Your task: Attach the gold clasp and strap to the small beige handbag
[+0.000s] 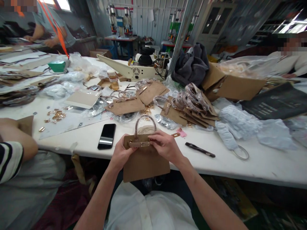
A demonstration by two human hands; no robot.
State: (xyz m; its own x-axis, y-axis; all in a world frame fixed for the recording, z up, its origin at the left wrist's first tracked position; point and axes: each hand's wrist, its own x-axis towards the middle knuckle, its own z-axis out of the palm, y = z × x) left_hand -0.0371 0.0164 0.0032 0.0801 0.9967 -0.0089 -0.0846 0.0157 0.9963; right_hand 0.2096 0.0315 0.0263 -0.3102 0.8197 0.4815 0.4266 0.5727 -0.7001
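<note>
Just over the near edge of the white table (240,164), we hold a small tan handbag (146,167) upright. Our left hand (121,155) grips its top left corner, fingers curled tight. Our right hand (164,145) pinches the strap tab (139,144) across its front. A black phone (106,136) lies on the table to the left.

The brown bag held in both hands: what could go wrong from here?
The brown bag hangs past the table edge, held only by the left hand and right hand; if the grip slips, it may fall to the floor.
The phone lies close to that edge; an elbow might knock it off.
</note>
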